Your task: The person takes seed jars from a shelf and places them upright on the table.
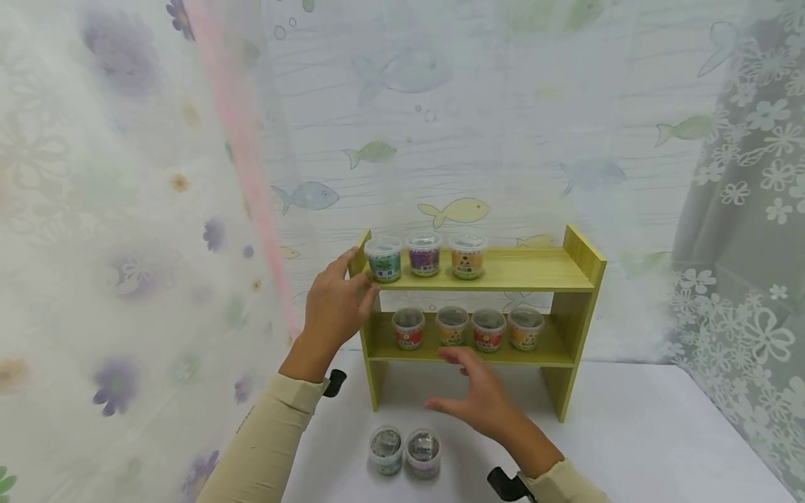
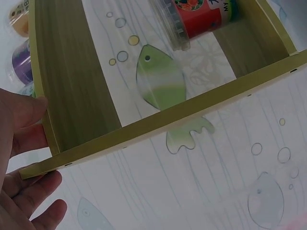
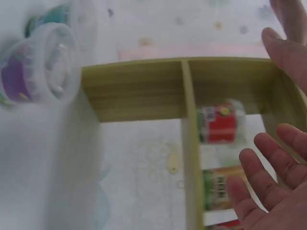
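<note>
A small yellow-green two-tier wooden shelf stands on the white table. My left hand grips its upper left end, thumb at the front edge and other fingers around the side panel. Right beside that thumb is a teal-labelled lidded tub on the top board. A purple-labelled tub and a yellow-labelled tub sit to its right. In front of the lower board, my right hand hovers with spread fingers and holds nothing. Behind it are red-labelled and yellow-labelled tubs, such as a red one in the right wrist view.
Two more tubs stand side by side on the table in front of the shelf: a teal one and a pale purple one. A curtain printed with fish hangs behind the shelf, and a flowered curtain hangs at the left.
</note>
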`<state>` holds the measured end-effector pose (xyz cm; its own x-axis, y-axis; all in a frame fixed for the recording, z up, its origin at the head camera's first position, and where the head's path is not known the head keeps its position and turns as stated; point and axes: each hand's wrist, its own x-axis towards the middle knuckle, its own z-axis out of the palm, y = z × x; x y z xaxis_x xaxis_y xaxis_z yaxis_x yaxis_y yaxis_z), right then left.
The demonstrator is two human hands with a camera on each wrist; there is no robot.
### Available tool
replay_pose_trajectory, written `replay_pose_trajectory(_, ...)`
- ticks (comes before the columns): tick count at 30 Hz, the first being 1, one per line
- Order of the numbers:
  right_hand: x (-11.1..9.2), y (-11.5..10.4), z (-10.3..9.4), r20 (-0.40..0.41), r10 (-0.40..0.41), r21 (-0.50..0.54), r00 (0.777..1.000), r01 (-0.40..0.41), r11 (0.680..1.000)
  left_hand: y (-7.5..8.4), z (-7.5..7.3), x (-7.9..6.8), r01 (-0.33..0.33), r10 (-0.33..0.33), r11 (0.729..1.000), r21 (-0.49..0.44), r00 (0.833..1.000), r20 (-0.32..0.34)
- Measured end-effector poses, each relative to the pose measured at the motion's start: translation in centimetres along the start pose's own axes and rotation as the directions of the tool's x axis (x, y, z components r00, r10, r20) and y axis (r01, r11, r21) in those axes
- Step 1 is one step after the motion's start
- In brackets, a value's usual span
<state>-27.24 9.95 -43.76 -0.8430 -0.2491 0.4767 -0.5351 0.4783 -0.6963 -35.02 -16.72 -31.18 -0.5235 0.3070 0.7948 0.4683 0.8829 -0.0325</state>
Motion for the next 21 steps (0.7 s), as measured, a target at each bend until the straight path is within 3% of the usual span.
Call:
replay_pose_trajectory(8,1.6,-1.5,-2.4,-0.032,-0.157,-0.072,0.987,0.154,0.985,0.0,0.1,0.0,-0.018,0.018,1.000,0.007,1.000,-0.014)
replay_pose_trajectory(14,2.9,-2.7,-3.7,-0.041,-0.226,-0.131,0.973,0.219,0.967,-0.1,0.1,0.1,-0.018,0.019,1.000,0.009,1.000,-0.021)
replay_pose_trajectory(21,4.1,-3.5,-4.6,-0.042,-0.268,-0.132,0.962,0.261,0.956,-0.1,0.2,0.0,-0.022,0.022,1.000,0.004,1.000,-0.019)
